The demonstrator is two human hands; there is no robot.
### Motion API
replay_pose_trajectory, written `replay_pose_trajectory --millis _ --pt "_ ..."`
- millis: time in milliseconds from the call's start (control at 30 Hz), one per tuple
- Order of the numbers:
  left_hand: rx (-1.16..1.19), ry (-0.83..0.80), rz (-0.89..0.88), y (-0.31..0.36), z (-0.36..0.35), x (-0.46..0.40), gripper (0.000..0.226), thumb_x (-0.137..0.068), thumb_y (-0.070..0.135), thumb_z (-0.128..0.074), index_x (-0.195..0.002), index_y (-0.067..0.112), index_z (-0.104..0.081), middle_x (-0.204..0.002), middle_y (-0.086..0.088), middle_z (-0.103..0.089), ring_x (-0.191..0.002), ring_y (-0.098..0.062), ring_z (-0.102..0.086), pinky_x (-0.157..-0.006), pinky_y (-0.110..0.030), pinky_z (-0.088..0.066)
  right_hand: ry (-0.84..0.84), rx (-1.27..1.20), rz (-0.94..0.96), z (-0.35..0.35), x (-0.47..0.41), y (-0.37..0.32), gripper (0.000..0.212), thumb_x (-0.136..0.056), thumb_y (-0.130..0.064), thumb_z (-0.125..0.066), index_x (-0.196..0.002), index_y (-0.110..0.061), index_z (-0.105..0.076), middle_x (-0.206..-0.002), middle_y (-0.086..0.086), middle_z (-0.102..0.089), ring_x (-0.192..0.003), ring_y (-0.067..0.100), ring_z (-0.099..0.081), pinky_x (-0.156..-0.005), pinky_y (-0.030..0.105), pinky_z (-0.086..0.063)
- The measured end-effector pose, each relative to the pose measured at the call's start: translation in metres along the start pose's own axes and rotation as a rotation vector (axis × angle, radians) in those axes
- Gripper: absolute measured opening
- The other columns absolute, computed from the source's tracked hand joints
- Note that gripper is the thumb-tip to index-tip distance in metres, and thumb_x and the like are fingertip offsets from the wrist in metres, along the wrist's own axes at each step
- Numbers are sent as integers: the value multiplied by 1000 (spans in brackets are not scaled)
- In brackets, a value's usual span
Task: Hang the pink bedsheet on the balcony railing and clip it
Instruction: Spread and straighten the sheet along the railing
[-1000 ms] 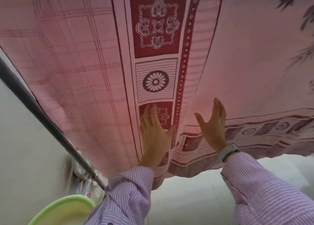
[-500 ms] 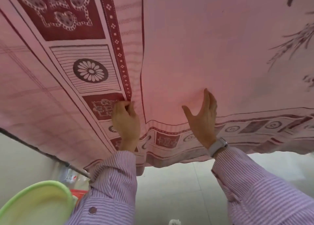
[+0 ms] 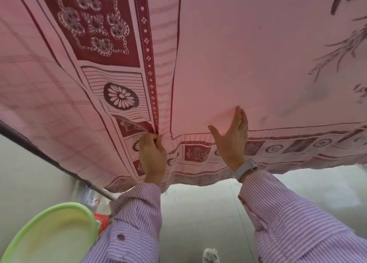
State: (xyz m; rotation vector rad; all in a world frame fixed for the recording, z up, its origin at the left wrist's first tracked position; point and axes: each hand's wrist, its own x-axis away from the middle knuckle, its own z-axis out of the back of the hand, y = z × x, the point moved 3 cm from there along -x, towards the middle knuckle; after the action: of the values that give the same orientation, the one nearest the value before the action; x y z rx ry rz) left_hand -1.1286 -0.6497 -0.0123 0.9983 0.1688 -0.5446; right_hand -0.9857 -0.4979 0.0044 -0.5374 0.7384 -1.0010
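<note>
Pale tiled floor (image 3: 198,213) below; a dark metal rod (image 3: 39,155) crosses the lower left. The pink bedsheet (image 3: 248,54) hangs spread across nearly the whole view, its maroon patterned border running down the middle and along the lower hem, which hangs above the floor. Left hand (image 3: 153,157): fingers curled, pinching a fold of the bedsheet at the border strip. Right hand (image 3: 231,141): fingers straight and together, thumb out wide, pressed against the fabric just right of the border. Watch (image 3: 246,168) on right wrist. Both sleeves striped. Green basin (image 3: 51,233) at lower left, beside the left sleeve.
</note>
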Motion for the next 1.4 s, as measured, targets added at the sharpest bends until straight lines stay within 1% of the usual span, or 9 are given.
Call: replay_pose_trajectory --millis 300,433,767,967,1133,1200,1300,1333,1400 --pt "-28 -33 100 -4 5 6 15 -88 16 -54 -88 2 -58 -92 -16 -61 -85 -25 -49 -64 -31 -34 -59 73 -48 39 25 37 82 -82 -38 -61 -143 -12 -13 -149 19 -15 -136 35 -18 -107 57 -27" --pt "49 23 177 27 -4 11 45 -83 27 -63 -116 1 -47 -115 -20 -52 -106 -34 -48 -84 -45 -45 19 49 -62 75 20 51 83 -78 -36 -63 -142 -8 -18 -145 23 -22 -132 40 -25 -101 57 -34" --pt "-194 -209 -519 174 -93 48 71 -77 28 -70 -137 14 -35 -146 -20 -30 -133 -40 -28 -101 -54 -31 49 113 64 149 -42 114 73 -84 -29 -62 -141 -6 -22 -145 22 -26 -134 36 -24 -105 54 -32" --pt "-347 -117 -613 250 -160 38 84 -79 40 -63 -144 28 -11 -152 -15 3 -138 -36 7 -110 -61 -9 108 89 72 208 -114 174 78 -85 -31 -60 -143 -7 -13 -150 21 -15 -138 35 -14 -110 53 -23" --pt "-476 -4 -642 269 -197 24 76 -84 45 -47 -145 30 -4 -154 -16 0 -139 -41 4 -107 -60 5 264 290 427 232 -173 171 71 -88 -32 -49 -144 -17 -9 -153 13 -4 -141 31 -6 -112 53 -10" --pt "-589 -326 -524 239 -221 30 73 -88 46 -41 -144 30 2 -154 -11 11 -140 -37 10 -109 -61 -1 64 444 474 213 -181 183 65 -91 -34 -41 -144 -23 -5 -153 7 5 -141 29 1 -113 52 -6" --pt "-712 -1195 -201 167 -244 76 73 -92 40 -45 -145 21 0 -154 -11 -9 -140 -31 -14 -111 -45 -23 -762 695 242 168 -147 245 62 -93 -37 -40 -145 -23 -7 -155 11 -1 -140 31 -8 -112 48 -16" --pt "-755 -1332 -164 149 -241 94 69 -92 39 -46 -145 19 -7 -153 -11 -17 -138 -28 -22 -110 -41 -26 -948 761 184 159 -128 261 62 -93 -37 -41 -144 -23 -11 -154 11 -4 -140 32 -10 -112 49 -17" --pt "-800 -1194 -234 126 -231 111 59 -92 37 -46 -143 22 -20 -152 -7 -22 -138 -25 -23 -110 -43 -26 -987 807 225 149 -101 273 59 -94 -38 -39 -144 -25 -11 -155 9 1 -141 31 -2 -113 54 -11"
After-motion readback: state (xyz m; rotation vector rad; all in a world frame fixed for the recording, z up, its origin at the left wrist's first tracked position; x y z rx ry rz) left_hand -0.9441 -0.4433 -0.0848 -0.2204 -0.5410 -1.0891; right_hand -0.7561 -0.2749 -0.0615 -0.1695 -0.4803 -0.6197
